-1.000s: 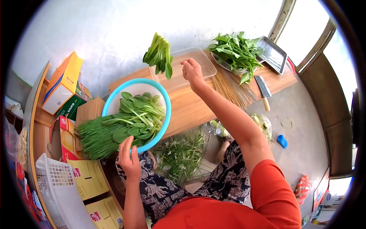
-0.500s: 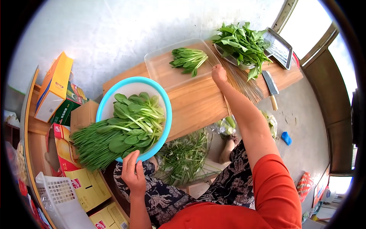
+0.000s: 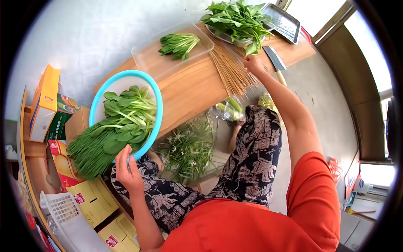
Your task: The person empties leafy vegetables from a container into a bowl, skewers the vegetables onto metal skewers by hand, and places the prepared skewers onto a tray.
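My left hand (image 3: pixel 129 171) is at the near rim of a blue-rimmed white basin (image 3: pixel 159 110), fingers stretched and slightly apart, holding nothing. Whether the fingertips touch the rim I cannot tell. Leafy greens (image 3: pixel 130 113) and a bundle of thin green chives (image 3: pixel 90 152) lie in the basin, the chives hanging over its edge. Closed fingers form my right hand (image 3: pixel 254 65), just below a drooping leaf of the large leafy bunch (image 3: pixel 239 21); what they hold, if anything, is hidden. Beside this hand, many thin bamboo skewers (image 3: pixel 230 67) lie on the wooden board (image 3: pixel 184 98).
A clear plastic tray (image 3: pixel 147 56) holds a small bunch of greens (image 3: pixel 178 45). A cleaver (image 3: pixel 275 59) lies right of my right hand, near a metal tray (image 3: pixel 286 25). Trimmed greens (image 3: pixel 187 147) pile below the board. Boxes (image 3: pixel 94 201) and a white basket (image 3: pixel 69 214) stand at left.
The view has shifted, so the board and basin appear further left and higher. My right hand has moved right, from the clear tray across the skewers toward the leafy bunch. My left hand stays by the basin.
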Tool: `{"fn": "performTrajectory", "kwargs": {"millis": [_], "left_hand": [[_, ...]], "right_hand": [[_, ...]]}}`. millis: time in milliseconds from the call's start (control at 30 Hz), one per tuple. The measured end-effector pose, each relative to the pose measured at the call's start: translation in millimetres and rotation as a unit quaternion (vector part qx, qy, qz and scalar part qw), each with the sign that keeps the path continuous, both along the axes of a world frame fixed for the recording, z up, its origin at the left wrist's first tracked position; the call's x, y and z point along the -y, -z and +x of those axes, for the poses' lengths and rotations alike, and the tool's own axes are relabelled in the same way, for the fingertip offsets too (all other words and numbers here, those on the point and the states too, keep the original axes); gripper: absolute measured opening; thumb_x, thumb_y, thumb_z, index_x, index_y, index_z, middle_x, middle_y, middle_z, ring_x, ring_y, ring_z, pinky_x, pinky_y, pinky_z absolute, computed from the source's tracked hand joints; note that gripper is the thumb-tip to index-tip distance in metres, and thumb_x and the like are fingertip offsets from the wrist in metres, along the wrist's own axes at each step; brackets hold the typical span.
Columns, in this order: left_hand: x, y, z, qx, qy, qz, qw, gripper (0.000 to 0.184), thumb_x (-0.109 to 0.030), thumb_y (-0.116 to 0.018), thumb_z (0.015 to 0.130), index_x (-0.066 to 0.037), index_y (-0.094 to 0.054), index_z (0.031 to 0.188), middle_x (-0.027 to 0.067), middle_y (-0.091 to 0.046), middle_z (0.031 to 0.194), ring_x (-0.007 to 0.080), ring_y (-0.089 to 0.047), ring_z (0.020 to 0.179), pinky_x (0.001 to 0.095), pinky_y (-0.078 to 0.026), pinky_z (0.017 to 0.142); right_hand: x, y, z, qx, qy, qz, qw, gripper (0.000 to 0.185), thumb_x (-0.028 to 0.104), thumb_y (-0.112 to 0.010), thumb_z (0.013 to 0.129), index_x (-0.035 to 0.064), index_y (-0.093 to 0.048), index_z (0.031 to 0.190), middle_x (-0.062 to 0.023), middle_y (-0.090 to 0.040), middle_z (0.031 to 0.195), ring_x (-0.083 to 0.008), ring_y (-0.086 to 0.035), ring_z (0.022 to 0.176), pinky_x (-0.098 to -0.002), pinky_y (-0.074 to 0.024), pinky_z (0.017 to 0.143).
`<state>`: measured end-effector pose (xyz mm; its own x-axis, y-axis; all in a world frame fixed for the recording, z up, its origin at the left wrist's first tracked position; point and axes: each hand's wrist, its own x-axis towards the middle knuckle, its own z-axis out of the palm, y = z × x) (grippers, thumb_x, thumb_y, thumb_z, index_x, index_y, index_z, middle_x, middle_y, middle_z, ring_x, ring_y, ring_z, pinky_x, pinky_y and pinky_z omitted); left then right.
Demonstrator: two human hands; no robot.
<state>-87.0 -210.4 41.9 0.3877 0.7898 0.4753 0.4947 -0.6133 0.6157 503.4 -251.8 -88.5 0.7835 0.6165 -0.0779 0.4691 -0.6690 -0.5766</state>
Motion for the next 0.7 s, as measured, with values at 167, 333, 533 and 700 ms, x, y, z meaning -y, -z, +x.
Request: {"fn": "performTrajectory", "kwargs": {"millis": [167, 333, 533, 700], "left_hand": [[2.8, 0.0, 5.0, -0.03, 0.01, 0.004, 0.999, 0.025, -0.001, -0.052, 0.092, 0.001, -0.062, 0.115, 0.0134, -0.063, 0.106, 0.0241, -0.063, 0.094, 0.0353, -0.05, 0.081], [4.4, 1.3, 9.6, -0.056, 0.018, 0.0, 0.998, 0.025, -0.002, -0.051, 0.093, 0.002, -0.062, 0.115, 0.0127, -0.063, 0.106, 0.0226, -0.063, 0.095, 0.0338, -0.05, 0.083], [3.6, 4.5, 10.7, -0.076, 0.019, 0.002, 0.997, 0.024, -0.004, -0.051, 0.094, 0.001, -0.062, 0.115, 0.0127, -0.063, 0.107, 0.0229, -0.063, 0.095, 0.0343, -0.051, 0.082], [2.1, 8.2, 9.0, -0.081, 0.024, 0.016, 0.996, 0.024, -0.004, -0.052, 0.094, 0.0, -0.062, 0.115, 0.013, -0.062, 0.108, 0.0234, -0.063, 0.096, 0.0352, -0.051, 0.081]], "right_hand": [[55.2, 21.5, -6.7, 0.071, 0.032, -0.071, 0.994, 0.018, 0.025, -0.059, 0.077, 0.0142, -0.071, 0.084, -0.0133, -0.069, 0.087, -0.031, -0.067, 0.084, -0.0434, -0.0526, 0.076], [65.4, 6.4, -35.3, 0.083, 0.021, -0.097, 0.992, 0.014, 0.027, -0.065, 0.073, 0.0148, -0.069, 0.079, -0.0097, -0.07, 0.084, -0.0268, -0.067, 0.082, -0.0387, -0.0521, 0.071], [53.4, 25.6, -27.4, 0.134, 0.018, -0.134, 0.982, 0.016, 0.025, -0.062, 0.074, 0.0122, -0.07, 0.08, -0.0119, -0.07, 0.086, -0.0297, -0.067, 0.082, -0.0405, -0.0525, 0.071], [50.9, 23.5, -28.9, 0.144, 0.018, -0.158, 0.977, 0.019, 0.022, -0.057, 0.074, 0.011, -0.071, 0.083, -0.0157, -0.069, 0.087, -0.0319, -0.067, 0.083, -0.0418, -0.0532, 0.073]]}}
